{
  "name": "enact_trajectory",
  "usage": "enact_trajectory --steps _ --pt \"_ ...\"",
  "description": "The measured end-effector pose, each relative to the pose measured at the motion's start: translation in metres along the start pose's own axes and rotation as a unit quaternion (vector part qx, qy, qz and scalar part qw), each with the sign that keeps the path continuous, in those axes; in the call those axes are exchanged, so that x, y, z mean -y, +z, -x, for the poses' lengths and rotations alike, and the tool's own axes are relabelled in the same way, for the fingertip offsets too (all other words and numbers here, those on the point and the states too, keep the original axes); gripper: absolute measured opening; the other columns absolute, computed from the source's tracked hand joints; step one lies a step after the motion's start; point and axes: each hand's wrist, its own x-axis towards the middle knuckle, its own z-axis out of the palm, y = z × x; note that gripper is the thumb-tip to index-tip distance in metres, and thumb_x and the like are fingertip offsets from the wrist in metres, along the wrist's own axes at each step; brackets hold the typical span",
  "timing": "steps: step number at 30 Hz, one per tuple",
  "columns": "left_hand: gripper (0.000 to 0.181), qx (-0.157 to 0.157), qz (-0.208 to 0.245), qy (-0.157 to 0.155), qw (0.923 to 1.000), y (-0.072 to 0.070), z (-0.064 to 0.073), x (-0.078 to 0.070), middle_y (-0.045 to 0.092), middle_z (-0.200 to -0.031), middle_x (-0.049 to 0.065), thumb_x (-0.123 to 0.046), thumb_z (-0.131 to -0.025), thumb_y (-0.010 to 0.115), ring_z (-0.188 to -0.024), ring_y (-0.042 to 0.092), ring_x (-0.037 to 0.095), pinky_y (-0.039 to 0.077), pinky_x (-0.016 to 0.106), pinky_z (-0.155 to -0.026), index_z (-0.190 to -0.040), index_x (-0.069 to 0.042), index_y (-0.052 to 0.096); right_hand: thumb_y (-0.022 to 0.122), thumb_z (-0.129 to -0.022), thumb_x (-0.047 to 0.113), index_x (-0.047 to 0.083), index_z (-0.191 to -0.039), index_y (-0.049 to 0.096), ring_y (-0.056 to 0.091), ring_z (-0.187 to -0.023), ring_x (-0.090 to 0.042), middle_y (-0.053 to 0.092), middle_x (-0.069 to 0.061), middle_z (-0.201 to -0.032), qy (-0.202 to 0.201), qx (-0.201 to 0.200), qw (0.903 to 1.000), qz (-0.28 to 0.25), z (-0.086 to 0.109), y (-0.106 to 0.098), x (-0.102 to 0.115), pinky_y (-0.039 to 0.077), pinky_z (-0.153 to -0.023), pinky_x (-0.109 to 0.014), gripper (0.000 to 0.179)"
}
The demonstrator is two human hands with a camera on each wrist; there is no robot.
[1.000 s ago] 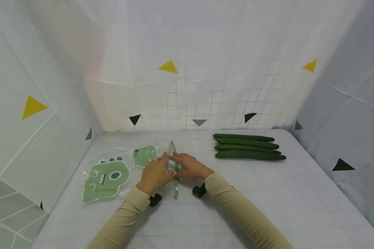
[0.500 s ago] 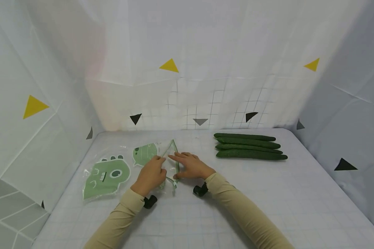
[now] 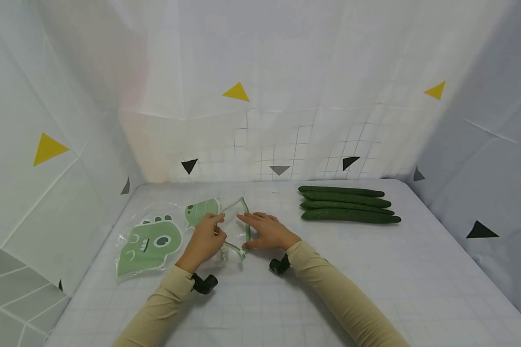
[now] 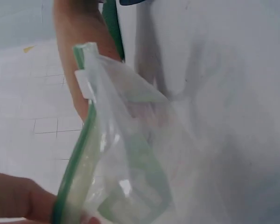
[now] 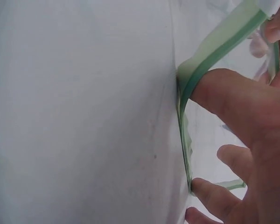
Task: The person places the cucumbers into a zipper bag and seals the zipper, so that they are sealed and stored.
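Note:
A clear zip bag with a green zip edge and a white slider lies on the table, its mouth spread wide. My left hand pinches the left side of the mouth between thumb and fingers. On the opposite side, my right hand has its fingers spread, and in the right wrist view its thumb and fingertips press outward against the green zip edge from within the mouth. Part of the bag's body is hidden behind the left hand.
Left of the hands lie a larger clear bag with a green one-eyed monster print and a smaller green print. Several long cucumbers lie side by side at the back right. White sheets surround the table.
My left hand has drawn away to the left with its side of the zip edge, so the narrow mouth has widened. My right hand has stayed nearly in place.

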Motion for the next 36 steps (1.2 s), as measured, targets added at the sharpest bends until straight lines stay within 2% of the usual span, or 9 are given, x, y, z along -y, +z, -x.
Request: enact_trajectory --steps 6,11,15,19,22,26,29,32,36 --pt "0.046 0.000 0.023 -0.046 0.9987 -0.004 0.001 -0.006 0.060 -0.108 0.019 0.002 -0.089 0.059 -0.078 0.054 0.022 0.046 0.037 -0.065 -0.133 0.004 0.069 0.076 -0.092 0.055 0.025 -0.167 0.029 0.028 -0.151 -0.034 0.034 -0.007 -0.166 0.010 0.000 0.9999 0.005 0.001 0.001 -0.002 0.025 -0.115 -0.063 0.093" --pt "0.044 0.011 -0.045 -0.024 0.9986 -0.004 0.000 -0.010 0.058 -0.094 0.017 0.007 -0.087 0.055 -0.079 0.052 0.027 0.046 0.040 -0.065 -0.128 0.009 0.069 0.076 -0.091 0.056 0.028 -0.167 0.028 0.028 -0.152 -0.033 0.033 -0.005 -0.166 0.019 -0.003 0.9998 0.004 0.001 0.001 -0.002 0.023 -0.117 -0.061 0.094" --pt "0.052 0.023 -0.121 -0.016 0.9922 -0.006 0.003 -0.013 0.060 -0.108 0.029 0.008 -0.088 0.058 -0.086 0.060 0.032 0.054 0.046 -0.071 -0.139 0.014 0.058 0.077 -0.091 0.055 0.028 -0.167 0.028 0.028 -0.151 -0.032 0.034 -0.005 -0.166 0.022 -0.001 0.9998 0.001 0.001 0.000 -0.001 0.023 -0.117 -0.061 0.095" --pt "0.063 0.044 -0.141 -0.036 0.9885 -0.010 0.004 -0.014 0.056 -0.119 0.035 0.004 -0.090 0.059 -0.079 0.059 0.033 0.054 0.048 -0.067 -0.151 0.009 0.046 0.078 -0.090 0.054 0.028 -0.167 0.028 0.030 -0.151 -0.031 0.036 -0.006 -0.165 0.025 -0.003 0.9997 0.003 0.000 0.001 0.000 0.024 -0.116 -0.061 0.095" --pt "0.070 0.053 -0.131 -0.040 0.9891 -0.013 0.003 -0.011 0.057 -0.122 0.035 0.001 -0.089 0.059 -0.078 0.056 0.031 0.051 0.046 -0.065 -0.156 0.007 0.039 0.079 -0.090 0.054 0.027 -0.167 0.028 0.030 -0.151 -0.031 0.037 -0.005 -0.164 0.025 -0.005 0.9997 0.003 0.000 0.001 0.000 0.024 -0.116 -0.061 0.096" --pt "0.075 0.071 -0.086 -0.037 0.9930 -0.016 0.002 -0.002 0.064 -0.089 0.023 -0.001 -0.089 0.058 -0.064 0.053 0.024 0.046 0.038 -0.055 -0.159 0.006 0.034 0.079 -0.090 0.054 0.026 -0.167 0.027 0.031 -0.150 -0.031 0.039 -0.003 -0.163 0.023 -0.004 0.9997 -0.004 0.000 0.000 0.001 0.023 -0.116 -0.062 0.098" --pt "0.076 0.082 -0.041 -0.046 0.9947 -0.019 0.001 0.003 0.055 -0.068 0.008 -0.001 -0.088 0.059 -0.052 0.046 0.018 0.040 0.033 -0.049 -0.161 0.003 0.034 0.080 -0.089 0.054 0.025 -0.168 0.025 0.032 -0.150 -0.031 0.041 -0.003 -0.162 0.025 -0.003 0.9996 -0.007 -0.001 -0.001 0.000 0.023 -0.116 -0.062 0.100" --pt "0.075 0.082 -0.016 -0.051 0.9952 -0.020 0.000 0.006 0.055 -0.070 0.002 -0.001 -0.090 0.059 -0.053 0.044 0.015 0.040 0.032 -0.050 -0.161 0.000 0.035 0.080 -0.089 0.054 0.025 -0.168 0.024 0.032 -0.150 -0.031 0.042 -0.003 -0.162 0.029 -0.005 0.9996 -0.004 -0.001 0.000 -0.002 0.024 -0.116 -0.061 0.101" --pt "0.072 0.072 0.001 -0.048 0.9963 -0.020 -0.001 0.008 0.057 -0.077 0.003 0.000 -0.091 0.059 -0.057 0.045 0.016 0.041 0.034 -0.055 -0.160 0.001 0.038 0.080 -0.089 0.054 0.025 -0.168 0.026 0.032 -0.150 -0.031 0.042 -0.003 -0.162 0.026 -0.009 0.9996 -0.010 -0.001 0.001 -0.004 0.023 -0.117 -0.061 0.100"
